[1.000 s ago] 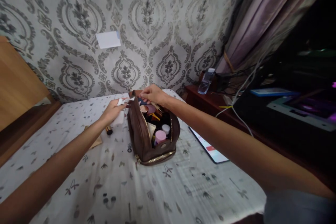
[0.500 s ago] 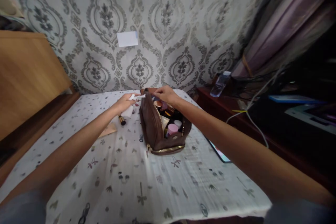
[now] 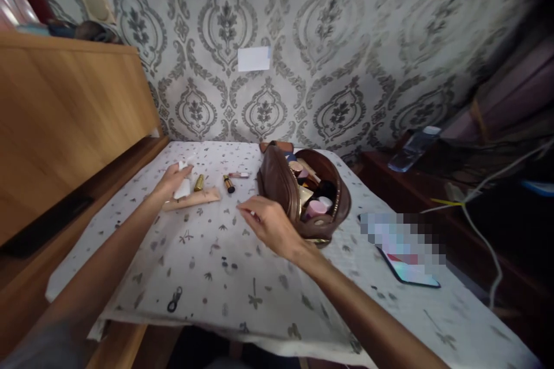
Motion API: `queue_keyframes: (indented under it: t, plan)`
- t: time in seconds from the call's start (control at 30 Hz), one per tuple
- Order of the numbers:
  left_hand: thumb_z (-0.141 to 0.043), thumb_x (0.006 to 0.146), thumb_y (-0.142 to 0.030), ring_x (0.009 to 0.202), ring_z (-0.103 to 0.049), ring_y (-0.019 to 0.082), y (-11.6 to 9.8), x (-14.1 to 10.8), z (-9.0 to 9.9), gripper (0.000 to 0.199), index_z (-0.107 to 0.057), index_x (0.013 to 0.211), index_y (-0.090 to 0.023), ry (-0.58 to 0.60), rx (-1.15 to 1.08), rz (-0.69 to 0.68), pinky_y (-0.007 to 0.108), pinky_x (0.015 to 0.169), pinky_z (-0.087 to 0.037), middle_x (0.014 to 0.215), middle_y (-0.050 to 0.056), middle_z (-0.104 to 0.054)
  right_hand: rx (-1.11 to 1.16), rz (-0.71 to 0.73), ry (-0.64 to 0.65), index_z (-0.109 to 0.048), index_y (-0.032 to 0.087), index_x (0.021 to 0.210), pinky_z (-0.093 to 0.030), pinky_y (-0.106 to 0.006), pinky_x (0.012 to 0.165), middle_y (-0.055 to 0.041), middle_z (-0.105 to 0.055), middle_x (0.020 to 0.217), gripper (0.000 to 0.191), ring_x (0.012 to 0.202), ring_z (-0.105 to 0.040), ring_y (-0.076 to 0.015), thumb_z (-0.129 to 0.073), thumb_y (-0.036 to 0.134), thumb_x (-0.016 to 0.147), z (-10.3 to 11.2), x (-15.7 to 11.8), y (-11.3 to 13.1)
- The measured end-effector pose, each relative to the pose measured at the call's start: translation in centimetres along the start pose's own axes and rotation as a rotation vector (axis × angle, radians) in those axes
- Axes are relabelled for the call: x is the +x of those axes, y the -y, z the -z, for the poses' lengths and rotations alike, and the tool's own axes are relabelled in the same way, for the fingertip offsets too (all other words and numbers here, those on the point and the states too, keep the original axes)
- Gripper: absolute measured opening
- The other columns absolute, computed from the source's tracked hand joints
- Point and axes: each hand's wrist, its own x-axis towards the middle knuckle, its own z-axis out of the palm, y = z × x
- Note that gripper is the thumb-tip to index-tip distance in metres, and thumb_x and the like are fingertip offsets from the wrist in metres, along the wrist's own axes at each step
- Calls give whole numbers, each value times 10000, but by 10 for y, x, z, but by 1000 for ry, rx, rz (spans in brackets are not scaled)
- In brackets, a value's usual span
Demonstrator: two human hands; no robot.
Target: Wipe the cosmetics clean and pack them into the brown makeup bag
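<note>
My left hand is closed around a small white bottle at the left of the cloth-covered table. Beside it lie a gold tube, a flat peach-coloured packet, a black-and-gold lipstick-like tube and a thin pinkish tube. My right hand hovers in front of a brown makeup bag, its fingers drawn together; whatever they may hold is hidden. The bag stands unzipped, with a pink-lidded jar, a white-lidded jar and several other cosmetics inside.
A phone lies right of the bag. Behind the bag is a brown-orange item. To the right, a clear plastic bottle and a white cable are on a dark red surface. A wooden cabinet borders the left.
My right hand has come out of the bag and moved toward me, to its front left. My left hand has drawn away from the bag with the white bottle. The view has turned left.
</note>
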Motion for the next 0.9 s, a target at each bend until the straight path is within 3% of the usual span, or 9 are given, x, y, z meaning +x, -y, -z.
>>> queue_keyframes:
  t: [0.1, 0.17, 0.27, 0.33, 0.47, 0.63, 0.73, 0.8, 0.9]
  plan:
    - [-712, 672, -522, 567, -495, 189, 13, -16, 15, 339, -550, 634, -227, 16, 170, -35, 276, 550, -343, 512, -31, -488, 25, -72, 131, -746, 177, 943, -486, -285, 766, -85, -738, 894, 217, 825, -675, -195, -530, 166, 940, -35, -8, -6]
    - [-729, 651, -517, 638, -540, 209, 20, -29, 23, 328, -585, 638, -222, 64, 241, -61, 271, 589, -373, 565, -12, -556, 53, -130, 179, -754, 179, 960, -488, -283, 768, -79, -750, 916, 211, 815, -681, -189, -547, 152, 923, -51, -11, -11]
    - [-663, 737, -542, 869, -627, 270, 27, -50, 28, 354, -682, 874, -217, 200, 502, -152, 288, 717, -443, 863, 50, -707, 117, -190, 185, -762, 178, 989, -492, -286, 813, -74, -764, 960, 214, 858, -689, -188, -571, 143, 901, -70, -10, -16]
    - [-554, 841, -526, 1026, -623, 305, 29, -62, 26, 433, -654, 1114, -205, 275, 778, -238, 327, 810, -463, 1097, 103, -698, 177, -231, 157, -766, 173, 1004, -494, -281, 807, -72, -768, 957, 222, 858, -688, -182, -577, 146, 893, -81, -8, -18]
    - [-434, 937, -448, 1089, -622, 311, 20, -80, 20, 447, -556, 1280, -188, 322, 1092, -250, 366, 849, -475, 1198, 142, -657, 311, -317, 48, -774, 163, 987, -496, -269, 754, -68, -765, 911, 236, 813, -677, -173, -568, 150, 872, -99, -6, -23]
    - [-384, 977, -403, 1009, -672, 335, -5, -88, 13, 373, -606, 1149, -158, 369, 1257, -182, 376, 769, -478, 1101, 165, -702, 472, -338, -91, -775, 179, 919, -476, -265, 728, -50, -756, 869, 220, 789, -651, -169, -565, 213, 862, -111, -13, -33]
    - [-459, 948, -417, 866, -688, 330, -20, -81, 2, 324, -622, 1047, -155, 255, 1263, -254, 357, 697, -461, 918, 157, -717, 551, -372, -113, -772, 176, 886, -439, -249, 640, -30, -722, 759, 219, 687, -600, -153, -566, 232, 842, -113, -13, -37]
    - [-510, 923, -456, 812, -678, 316, -28, -69, -13, 334, -616, 1032, -158, 187, 1159, -323, 346, 683, -454, 866, 142, -708, 609, -405, -137, -772, 174, 878, -410, -239, 589, -15, -685, 692, 219, 617, -551, -137, -569, 239, 825, -114, -12, -38]
    - [-499, 937, -427, 891, -667, 285, -34, -40, -47, 303, -616, 1065, -179, 225, 997, -403, 326, 746, -462, 974, 126, -707, 721, -476, -170, -770, 171, 882, -382, -230, 540, 2, -635, 639, 217, 549, -491, -118, -587, 250, 797, -117, -9, -39]
